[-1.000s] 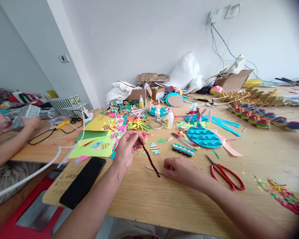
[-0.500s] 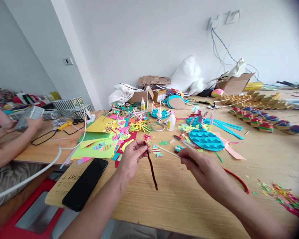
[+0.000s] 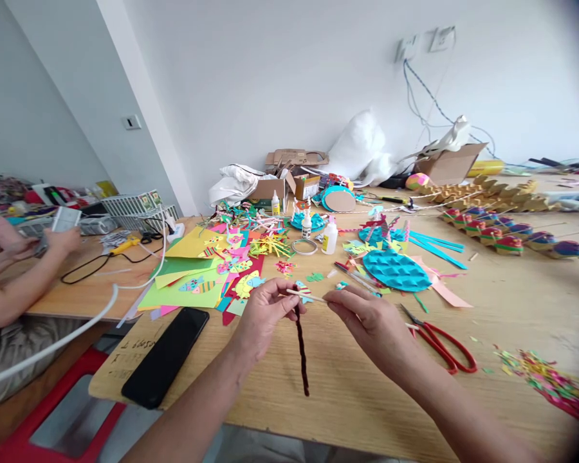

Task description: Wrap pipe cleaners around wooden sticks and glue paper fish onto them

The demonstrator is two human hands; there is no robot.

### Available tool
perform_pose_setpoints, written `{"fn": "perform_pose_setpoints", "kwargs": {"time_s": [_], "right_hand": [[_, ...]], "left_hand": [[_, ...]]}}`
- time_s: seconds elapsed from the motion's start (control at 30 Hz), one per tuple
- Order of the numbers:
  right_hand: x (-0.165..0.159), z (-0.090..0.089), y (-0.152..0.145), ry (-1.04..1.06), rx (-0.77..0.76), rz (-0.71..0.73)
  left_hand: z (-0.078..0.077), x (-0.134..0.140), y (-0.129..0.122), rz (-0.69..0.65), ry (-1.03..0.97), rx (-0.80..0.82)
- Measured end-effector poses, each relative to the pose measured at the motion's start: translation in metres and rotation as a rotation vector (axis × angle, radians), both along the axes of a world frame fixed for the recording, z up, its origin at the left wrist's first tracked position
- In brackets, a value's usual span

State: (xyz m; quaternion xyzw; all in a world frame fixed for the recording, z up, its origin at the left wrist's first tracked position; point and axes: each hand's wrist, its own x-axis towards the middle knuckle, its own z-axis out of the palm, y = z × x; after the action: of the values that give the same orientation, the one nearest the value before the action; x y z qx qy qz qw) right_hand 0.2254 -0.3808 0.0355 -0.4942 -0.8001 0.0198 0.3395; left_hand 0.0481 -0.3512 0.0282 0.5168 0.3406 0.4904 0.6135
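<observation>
My left hand (image 3: 265, 315) pinches a dark brown pipe cleaner (image 3: 302, 354), whose long end hangs down over the bare wood of the table. A thin pale wooden stick (image 3: 309, 295) is held in my right hand (image 3: 367, 315), its tip reaching across the top of the pipe cleaner at my left fingertips. Just behind the fingers lies a striped paper fish (image 3: 303, 290), partly covered. To the right of my right hand rest red-handled scissors (image 3: 439, 341), with part of the blades hidden.
A black phone (image 3: 166, 357) lies at the left edge. Behind are coloured paper sheets (image 3: 183, 263), glue bottles (image 3: 329, 238) and a blue textured oval (image 3: 396, 270). Paper scraps (image 3: 543, 382) lie at right, near painted egg-carton pieces (image 3: 509, 244). At far left, another person's hands (image 3: 62, 241) hold a grey object.
My right hand has moved left and the stick now meets the pipe cleaner at my left hand. The left hand has shifted slightly right and down. More of the scissors shows.
</observation>
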Motion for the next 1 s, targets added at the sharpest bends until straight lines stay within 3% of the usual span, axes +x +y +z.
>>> {"fn": "perform_pose_setpoints", "kwargs": {"time_s": [0.23,0.4,0.63,0.83,0.9,1.0], "right_hand": [[-0.001,-0.003,0.005,0.005,0.019,0.023],[-0.001,-0.004,0.008,0.062,-0.052,0.063],[-0.003,-0.007,0.011,0.315,-0.304,0.102],[-0.005,-0.009,0.014,0.563,-0.694,0.194],[-0.008,-0.006,0.012,0.497,-0.665,0.180],[-0.016,-0.003,0.007,0.285,-0.329,0.093]], "left_hand": [[0.003,-0.005,0.003,0.050,0.115,0.130],[0.001,-0.006,0.006,0.063,0.150,0.172],[-0.005,-0.004,0.008,0.044,0.026,0.130],[-0.008,-0.007,0.010,-0.031,-0.066,0.149],[-0.009,-0.006,0.010,-0.035,-0.087,0.124],[-0.011,-0.002,0.010,0.006,-0.102,0.064]]}}
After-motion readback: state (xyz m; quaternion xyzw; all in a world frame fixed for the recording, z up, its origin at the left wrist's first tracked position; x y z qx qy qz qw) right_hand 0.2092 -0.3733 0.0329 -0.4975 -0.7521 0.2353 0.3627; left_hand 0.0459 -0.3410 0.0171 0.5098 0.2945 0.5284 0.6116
